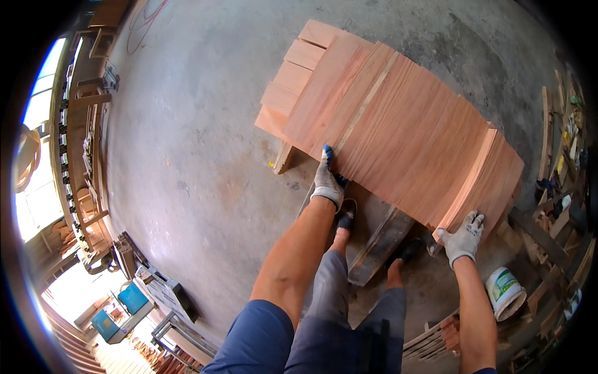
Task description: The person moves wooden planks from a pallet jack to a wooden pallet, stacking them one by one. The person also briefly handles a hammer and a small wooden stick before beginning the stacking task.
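Note:
A wide spread of reddish-brown wooden boards (411, 137) lies in front of me, slanting from far left to near right. My left hand (327, 179), in a pale glove with blue at the thumb tip, grips the near edge. Its thumb is on top and its fingers are mostly hidden below. At the right end is a raised stack of boards (501, 171), its layered side facing left. My right hand (462, 238), also gloved, holds the near end of this stack. Its fingers rest on top and its thumb lies at the left corner.
Dark supports, including a beam (381, 246), stand under the boards near my feet. A white bucket (504, 293) is right of my right forearm. Scrap wood (560, 230) is heaped along the right side. Left are a wooden rack (87, 143) and a blue-and-grey machine (121, 311).

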{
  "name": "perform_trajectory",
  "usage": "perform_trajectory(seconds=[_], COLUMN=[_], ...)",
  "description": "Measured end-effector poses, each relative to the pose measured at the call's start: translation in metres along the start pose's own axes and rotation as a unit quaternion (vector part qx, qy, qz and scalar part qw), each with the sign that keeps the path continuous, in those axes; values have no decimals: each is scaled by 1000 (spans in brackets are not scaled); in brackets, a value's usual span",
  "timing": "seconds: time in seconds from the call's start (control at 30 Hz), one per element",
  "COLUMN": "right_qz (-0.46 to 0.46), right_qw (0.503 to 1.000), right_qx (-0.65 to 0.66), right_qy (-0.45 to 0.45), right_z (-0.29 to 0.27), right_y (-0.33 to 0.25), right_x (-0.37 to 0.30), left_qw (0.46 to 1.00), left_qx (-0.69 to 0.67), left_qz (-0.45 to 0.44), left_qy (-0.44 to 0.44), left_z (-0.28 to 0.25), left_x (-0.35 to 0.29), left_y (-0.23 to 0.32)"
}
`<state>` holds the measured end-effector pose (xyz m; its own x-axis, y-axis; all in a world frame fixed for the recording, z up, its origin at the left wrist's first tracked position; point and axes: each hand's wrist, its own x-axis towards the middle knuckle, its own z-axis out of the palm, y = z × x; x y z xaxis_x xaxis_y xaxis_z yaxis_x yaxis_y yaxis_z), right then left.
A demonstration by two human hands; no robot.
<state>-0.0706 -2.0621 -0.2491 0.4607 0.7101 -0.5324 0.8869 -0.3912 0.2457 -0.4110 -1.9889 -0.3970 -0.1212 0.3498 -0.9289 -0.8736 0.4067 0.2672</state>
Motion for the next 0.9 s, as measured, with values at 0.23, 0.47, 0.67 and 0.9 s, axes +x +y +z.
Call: perform_trajectory(seconds=[0.23,0.47,0.67,0.9], right_qz=[-12,4,5,15], right_qw=[1000,1000,1000,1000], right_qx=[-3,-8,10,12], right_qy=[7,-16,-6,-20], right_z=[-3,-8,-6,-14], right_y=[1,-3,-3,-5], right_x=[0,-1,0,-2], left_qw=[998,991,987,912], left_qx=[36,69,108,375], left_qz=[-51,-112,-24,153], left_qy=[-27,4,116,65], left_z=[-19,-12,11,48], left_x=[-1,-8,-7,-12], left_y=[25,-6,16,66])
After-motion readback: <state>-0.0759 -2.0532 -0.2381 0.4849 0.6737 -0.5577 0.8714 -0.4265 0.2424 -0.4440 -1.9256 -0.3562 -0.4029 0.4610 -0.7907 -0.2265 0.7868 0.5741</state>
